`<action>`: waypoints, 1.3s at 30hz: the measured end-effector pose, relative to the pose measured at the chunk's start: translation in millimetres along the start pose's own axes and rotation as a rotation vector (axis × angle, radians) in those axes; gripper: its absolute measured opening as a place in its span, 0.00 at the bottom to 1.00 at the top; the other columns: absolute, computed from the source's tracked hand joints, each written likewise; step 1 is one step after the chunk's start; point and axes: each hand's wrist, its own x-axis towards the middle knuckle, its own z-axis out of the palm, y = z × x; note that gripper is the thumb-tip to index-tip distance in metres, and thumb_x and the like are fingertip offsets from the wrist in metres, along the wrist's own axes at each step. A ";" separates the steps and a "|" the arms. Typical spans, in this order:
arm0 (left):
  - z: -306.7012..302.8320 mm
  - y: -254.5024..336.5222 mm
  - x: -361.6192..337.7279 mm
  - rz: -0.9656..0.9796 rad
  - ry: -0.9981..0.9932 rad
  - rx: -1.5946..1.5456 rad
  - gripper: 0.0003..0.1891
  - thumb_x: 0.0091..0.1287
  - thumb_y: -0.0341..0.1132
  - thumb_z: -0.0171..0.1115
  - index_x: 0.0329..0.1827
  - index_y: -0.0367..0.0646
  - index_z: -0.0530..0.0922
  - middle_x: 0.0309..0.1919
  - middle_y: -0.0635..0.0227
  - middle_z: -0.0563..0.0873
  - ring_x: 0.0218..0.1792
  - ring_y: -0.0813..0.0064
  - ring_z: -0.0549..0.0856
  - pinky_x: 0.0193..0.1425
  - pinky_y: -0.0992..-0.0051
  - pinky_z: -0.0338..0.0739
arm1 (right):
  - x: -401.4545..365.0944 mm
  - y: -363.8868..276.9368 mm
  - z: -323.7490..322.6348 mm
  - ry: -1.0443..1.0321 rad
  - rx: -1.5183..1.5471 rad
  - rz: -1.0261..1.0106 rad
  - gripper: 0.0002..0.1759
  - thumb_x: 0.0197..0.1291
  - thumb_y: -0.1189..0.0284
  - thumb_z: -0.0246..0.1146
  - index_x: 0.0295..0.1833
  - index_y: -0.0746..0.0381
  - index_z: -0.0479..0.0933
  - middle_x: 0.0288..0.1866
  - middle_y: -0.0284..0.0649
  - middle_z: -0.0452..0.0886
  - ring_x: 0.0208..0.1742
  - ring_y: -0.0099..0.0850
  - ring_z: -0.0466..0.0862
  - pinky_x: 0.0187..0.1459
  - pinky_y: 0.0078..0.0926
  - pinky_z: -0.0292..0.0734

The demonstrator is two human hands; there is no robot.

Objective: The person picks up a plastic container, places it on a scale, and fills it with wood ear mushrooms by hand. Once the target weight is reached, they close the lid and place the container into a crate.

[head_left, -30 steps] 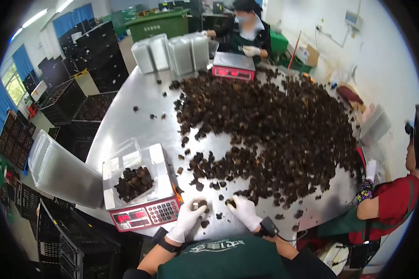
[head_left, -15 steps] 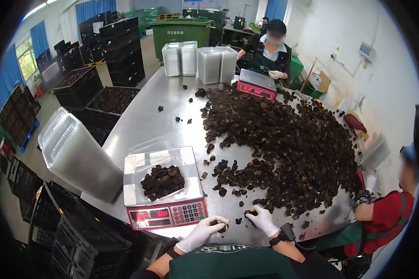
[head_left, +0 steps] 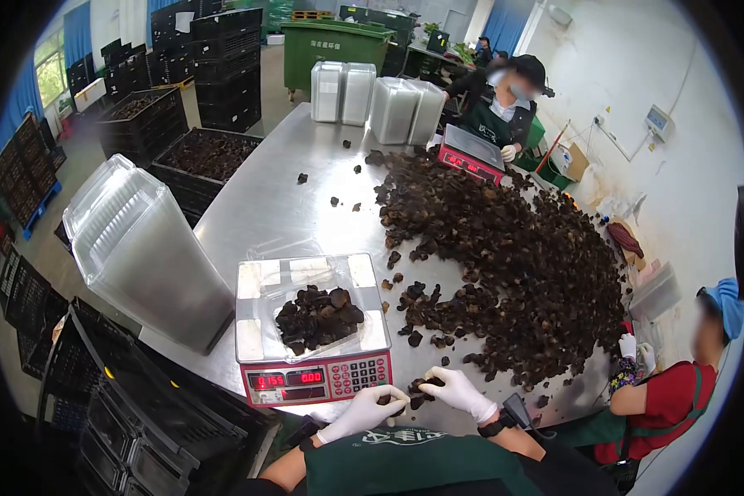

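My left hand [head_left: 374, 410], in a white glove, is closed around a dark wood ear mushroom near the front edge of the metal table. Just to its right, my gloved right hand [head_left: 465, 396] pinches dark mushroom pieces [head_left: 422, 392]; the two hands are close together. Left of them stands a red and silver scale [head_left: 314, 377] with lit red digits. On its pan sits an open clear plastic box [head_left: 271, 321] holding a heap of wood ear mushrooms [head_left: 318, 319]. A large spread of the same mushrooms [head_left: 504, 256] covers the table's right side.
Tall stacks of clear boxes stand at the left edge [head_left: 145, 256] and far end [head_left: 343, 93]. A co-worker [head_left: 504, 112] stands behind a second scale [head_left: 471, 155]; another, in a red shirt [head_left: 665, 401], is at the right. Black crates [head_left: 132, 413] fill the lower left.
My right hand has moved left, close to my left hand, with mushroom pieces in its fingers. The view has shifted slightly. The gloved hands of the co-worker at right have come into view.
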 end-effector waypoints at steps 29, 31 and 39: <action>-12.1 -11.5 18.7 0.044 0.046 0.377 0.10 0.72 0.38 0.67 0.45 0.41 0.84 0.31 0.71 0.86 0.35 0.84 0.83 0.43 0.77 0.79 | 1.8 -25.3 16.4 -0.144 0.050 -0.226 0.13 0.61 0.66 0.69 0.48 0.61 0.80 0.41 0.47 0.88 0.44 0.43 0.89 0.47 0.35 0.83; -11.4 -11.2 18.1 0.037 0.043 0.387 0.10 0.71 0.38 0.67 0.45 0.40 0.84 0.31 0.70 0.86 0.36 0.84 0.83 0.45 0.77 0.79 | 1.6 -22.5 18.6 -0.146 0.044 -0.223 0.14 0.61 0.65 0.69 0.48 0.60 0.81 0.41 0.47 0.88 0.44 0.44 0.89 0.47 0.35 0.83; -8.5 -16.6 18.3 0.119 0.041 0.426 0.06 0.72 0.34 0.68 0.44 0.40 0.85 0.33 0.76 0.86 0.34 0.89 0.80 0.38 0.83 0.75 | 6.6 -7.6 27.5 -0.191 0.009 -0.219 0.17 0.61 0.62 0.68 0.52 0.58 0.82 0.43 0.48 0.88 0.45 0.45 0.89 0.47 0.37 0.83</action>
